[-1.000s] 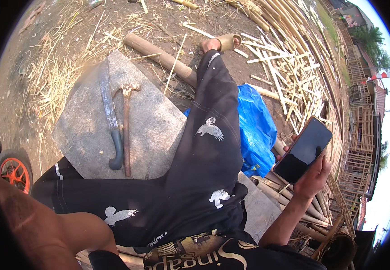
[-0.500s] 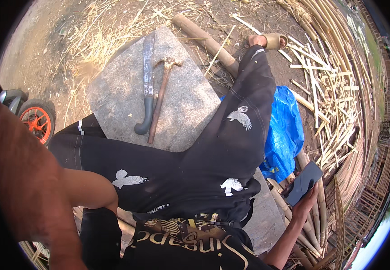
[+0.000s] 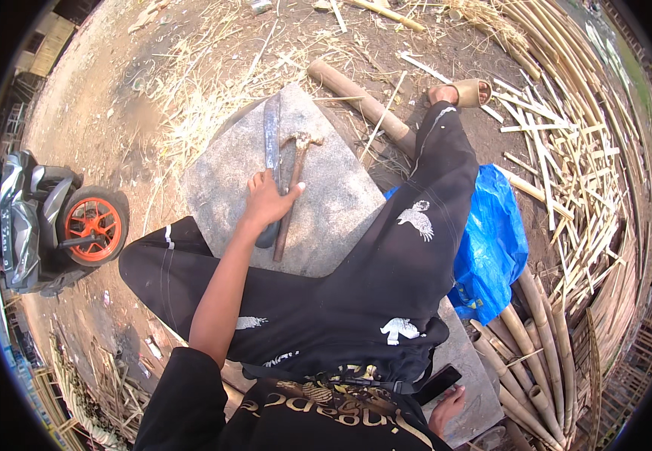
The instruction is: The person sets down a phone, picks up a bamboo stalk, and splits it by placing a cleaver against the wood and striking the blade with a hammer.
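Left grip (image 3: 267,201) laid over a big knife (image 3: 272,137), right around the join of blade and handle, thumb sticking out across the handle of a hammer (image 3: 285,225). Honestly can't tell from this angle whether clamped on the knife or just resting on top.

Going left to right now. Far left, a motorbike (image 3: 21,233) with a chunky black tyre and an orange wheel (image 3: 89,240), on bare dirt. Next, loads of pale shavings (image 3: 191,113) scattered over the ground. Then a grey stone slab (image 3: 333,203), with the knife flat on it, blade pointing away from the body, and the hammer right beside it, head at the far end. Beyond that, a fat bamboo pole (image 3: 360,98) lying on the dirt. Black trousers (image 3: 356,286) with white bird prints, knees spread wide. Down by the waist, a dark phone (image 3: 437,383) and, just beside its near edge, the right grip (image 3: 446,411), fingers partly hidden, so can't say if holding it or only touching. Tan sandal (image 3: 473,92) on the outstretched foot, crumpled blue plastic sheet (image 3: 491,240) alongside the leg, then bamboo poles (image 3: 540,357) fanned out and a messy heap of split strips (image 3: 559,169).
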Motion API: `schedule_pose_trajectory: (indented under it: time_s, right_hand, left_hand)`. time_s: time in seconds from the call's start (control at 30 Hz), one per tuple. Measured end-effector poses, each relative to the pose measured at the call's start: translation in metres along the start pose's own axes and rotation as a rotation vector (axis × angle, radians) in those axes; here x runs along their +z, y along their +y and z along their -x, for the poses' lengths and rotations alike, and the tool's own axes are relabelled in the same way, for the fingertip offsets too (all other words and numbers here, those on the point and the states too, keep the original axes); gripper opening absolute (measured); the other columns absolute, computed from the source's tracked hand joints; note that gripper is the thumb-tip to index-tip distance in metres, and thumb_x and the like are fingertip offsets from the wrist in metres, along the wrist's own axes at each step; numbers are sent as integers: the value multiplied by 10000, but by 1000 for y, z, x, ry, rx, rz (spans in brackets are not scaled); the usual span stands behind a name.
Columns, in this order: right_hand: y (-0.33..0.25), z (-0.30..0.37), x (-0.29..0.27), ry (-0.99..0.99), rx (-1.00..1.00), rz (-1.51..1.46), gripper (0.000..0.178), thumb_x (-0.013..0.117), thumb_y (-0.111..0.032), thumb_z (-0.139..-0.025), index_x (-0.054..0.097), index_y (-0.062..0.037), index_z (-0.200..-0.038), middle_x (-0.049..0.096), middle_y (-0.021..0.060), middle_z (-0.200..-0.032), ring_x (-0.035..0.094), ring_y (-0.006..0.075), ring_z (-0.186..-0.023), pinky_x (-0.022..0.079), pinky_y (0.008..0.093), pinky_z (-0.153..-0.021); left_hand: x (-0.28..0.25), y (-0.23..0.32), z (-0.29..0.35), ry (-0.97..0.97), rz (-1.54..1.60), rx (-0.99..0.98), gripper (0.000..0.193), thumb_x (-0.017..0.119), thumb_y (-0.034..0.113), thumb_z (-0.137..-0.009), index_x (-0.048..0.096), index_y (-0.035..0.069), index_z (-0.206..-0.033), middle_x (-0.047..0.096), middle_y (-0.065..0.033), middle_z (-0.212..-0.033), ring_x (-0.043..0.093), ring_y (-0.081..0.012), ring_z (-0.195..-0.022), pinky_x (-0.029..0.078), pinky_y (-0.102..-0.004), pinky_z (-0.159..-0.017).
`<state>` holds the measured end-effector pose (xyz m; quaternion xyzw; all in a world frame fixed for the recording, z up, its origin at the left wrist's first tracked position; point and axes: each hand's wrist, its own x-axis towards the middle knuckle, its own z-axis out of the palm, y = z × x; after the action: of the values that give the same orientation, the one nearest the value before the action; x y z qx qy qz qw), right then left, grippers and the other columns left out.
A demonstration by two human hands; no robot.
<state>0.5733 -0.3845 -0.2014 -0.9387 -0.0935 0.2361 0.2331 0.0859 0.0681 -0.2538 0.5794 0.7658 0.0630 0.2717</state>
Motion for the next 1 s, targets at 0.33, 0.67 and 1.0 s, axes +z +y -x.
schedule_pose_trajectory:
  time_s: [0.33, 0.67, 1.0]
  right_hand:
    - [-183, -235, 78, 170, -677, 107, 433, 471, -314, -1040, 593, 82, -1162, 638, 233, -1112, 594, 330, -1035, 440, 418, -930]
    - [-370, -426, 308, -9, -799, 179, 288, 595, -263, -904, 667, 15, -934, 658, 123, -788, 624, 230, -720, 510, 382, -681]
    - [-475, -511, 477, -302, 32, -346, 590, 714, -594, -816, 650, -39, -1003, 533, 83, -744, 511, 204, -579, 384, 337, -473]
  left_hand:
    - [12, -57, 66, 147, 86, -401, 1266, 767, 626, -728, 105, -170, -1457, 261, -360, -1454, 251, -473, -1384, 274, -499, -1144]
    - [30, -66, 87, 173, -26, -606, 1290, 807, 583, -704, 79, -149, -1477, 253, -322, -1459, 231, -453, -1398, 245, -515, -1150]
    - [18, -71, 90, 108, -62, -677, 1344, 825, 612, -659, 79, -138, -1487, 273, -325, -1455, 252, -453, -1397, 240, -495, -1164]
